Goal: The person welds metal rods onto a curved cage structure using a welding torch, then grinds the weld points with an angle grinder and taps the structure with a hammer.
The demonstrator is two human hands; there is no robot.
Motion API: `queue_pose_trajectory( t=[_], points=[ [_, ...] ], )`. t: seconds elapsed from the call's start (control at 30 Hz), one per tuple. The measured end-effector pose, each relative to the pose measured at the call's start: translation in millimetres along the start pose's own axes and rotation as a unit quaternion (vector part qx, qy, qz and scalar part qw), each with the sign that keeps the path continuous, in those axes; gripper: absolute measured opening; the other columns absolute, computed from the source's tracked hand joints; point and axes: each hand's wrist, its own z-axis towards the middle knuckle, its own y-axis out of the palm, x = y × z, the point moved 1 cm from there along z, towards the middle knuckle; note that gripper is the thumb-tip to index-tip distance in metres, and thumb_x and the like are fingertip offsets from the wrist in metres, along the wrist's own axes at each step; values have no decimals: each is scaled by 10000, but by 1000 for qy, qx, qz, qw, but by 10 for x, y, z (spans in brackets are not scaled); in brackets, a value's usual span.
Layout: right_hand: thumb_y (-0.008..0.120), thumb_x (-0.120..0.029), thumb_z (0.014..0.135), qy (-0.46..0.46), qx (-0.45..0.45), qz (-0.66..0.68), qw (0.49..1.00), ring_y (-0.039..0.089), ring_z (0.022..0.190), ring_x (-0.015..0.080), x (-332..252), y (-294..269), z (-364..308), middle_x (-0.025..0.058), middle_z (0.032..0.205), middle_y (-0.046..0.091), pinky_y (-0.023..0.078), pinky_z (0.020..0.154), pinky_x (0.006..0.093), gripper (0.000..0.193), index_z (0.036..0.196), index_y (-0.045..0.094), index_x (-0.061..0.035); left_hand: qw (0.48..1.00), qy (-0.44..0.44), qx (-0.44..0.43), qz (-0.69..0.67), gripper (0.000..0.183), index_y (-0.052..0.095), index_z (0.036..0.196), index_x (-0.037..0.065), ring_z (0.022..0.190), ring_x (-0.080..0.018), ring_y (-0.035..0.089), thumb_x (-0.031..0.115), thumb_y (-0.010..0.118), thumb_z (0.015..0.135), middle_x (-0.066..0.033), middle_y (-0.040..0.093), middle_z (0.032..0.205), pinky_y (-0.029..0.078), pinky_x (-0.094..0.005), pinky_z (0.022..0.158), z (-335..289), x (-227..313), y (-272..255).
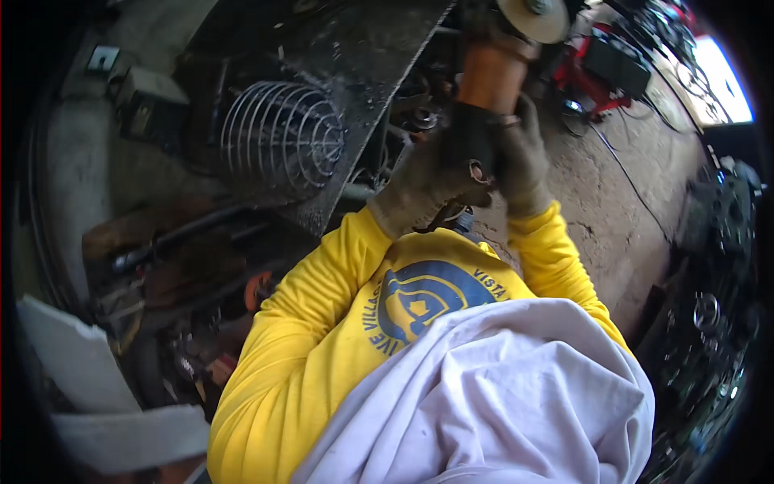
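Observation:
An orange and black angle grinder (492, 77) is held up in front of my chest, its pale round disc (548, 20) at the far end near the top edge. My left hand (413, 187), in a dirty grey-brown work glove, is closed around the dark rear part of the grinder from the left. The gloved right hand (526, 165) grips the same body from the right side. Some fingers of both hands are hidden behind the tool or in shadow. A dark cord seems to hang below the handle, close to my yellow shirt.
Left of the grinder, a domed wire guard (282, 133) sits on a dark metal tabletop (355, 60) with a straight edge. A red and black machine (597, 73) stands on the floor at far right, near a thin cable (633, 181). Pale boards (76, 355) lean at lower left.

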Motion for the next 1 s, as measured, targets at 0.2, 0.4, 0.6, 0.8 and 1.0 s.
queue_pose_trajectory(
  t=[0.2,0.4,0.6,0.8,1.0],
  points=[
    [665,-200,876,196,-104,461,859,628,1142,328,954,-761,461,173,1235,645,508,1023,493,522,1340,527,-7,902,28,4,431,530,603,1215,41,904,-223,716,433,728,881,-109,706,1069,578,-350,788,69,125,6],
    [683,-175,858,100,-101,237,961,631,1147,347,1025,-1225,440,171,1317,591,498,1029,543,647,1432,427,-24,562,43,460,686,475,612,1258,69,1015,-261,698,447,614,972,-116,703,1131,565,-329,853,-553,994,-1290],
    [714,-125,778,162,-148,107,970,653,1081,299,1003,-1497,202,168,1241,616,552,953,461,695,1407,437,-17,586,-241,456,625,707,657,1230,45,1208,-426,577,654,509,902,-258,644,1235,444,-458,1030,-733,1089,-2442],
    [696,-87,751,186,-79,70,977,660,1055,293,1057,-1483,38,158,1196,633,560,938,430,685,1388,454,-17,681,-213,482,509,704,664,1232,25,1217,-431,567,634,527,906,-274,640,1240,430,-414,1011,-720,942,-2490],
    [709,-61,802,181,-75,71,978,671,1031,286,1068,-1433,-31,159,1169,638,573,912,420,570,1327,495,-1,826,-124,442,328,602,623,1325,4,1201,-205,595,498,566,984,-169,653,1298,412,-293,1031,-964,1249,-2576]
  ],
)
